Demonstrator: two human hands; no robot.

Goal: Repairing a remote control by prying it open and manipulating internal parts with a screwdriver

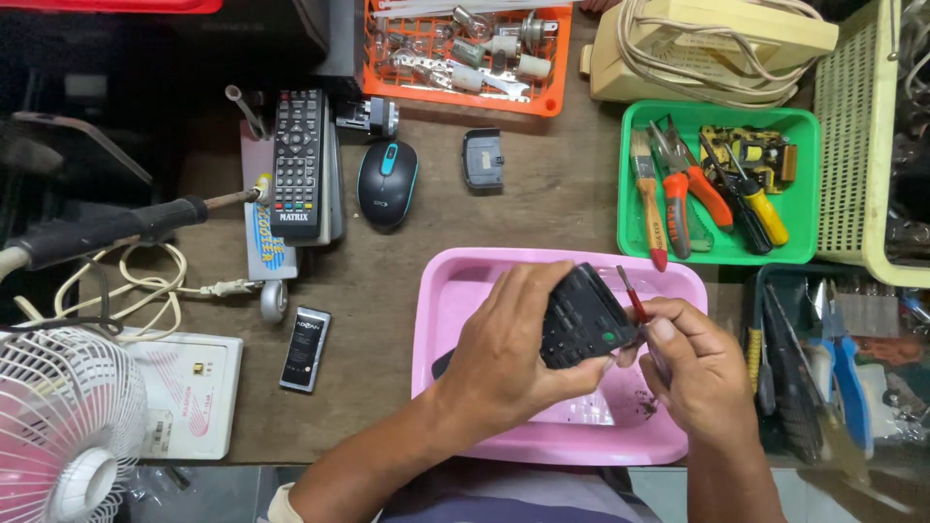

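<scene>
Head view, lower right of frame: left hand (504, 353) has its grip closed around a black remote (578, 318); right hand (699, 373) pinches a red screwdriver (635, 295) against it, above the pink tray (455, 291).

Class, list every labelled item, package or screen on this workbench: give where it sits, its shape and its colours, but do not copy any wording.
Phone battery: left of the pink tray, flat black rectangle, white print.
White box: lower left by the fan, flat, with pink marking.
Blue-and-yellow labelled card: under the upper-left black remote.
No screens show.
</scene>
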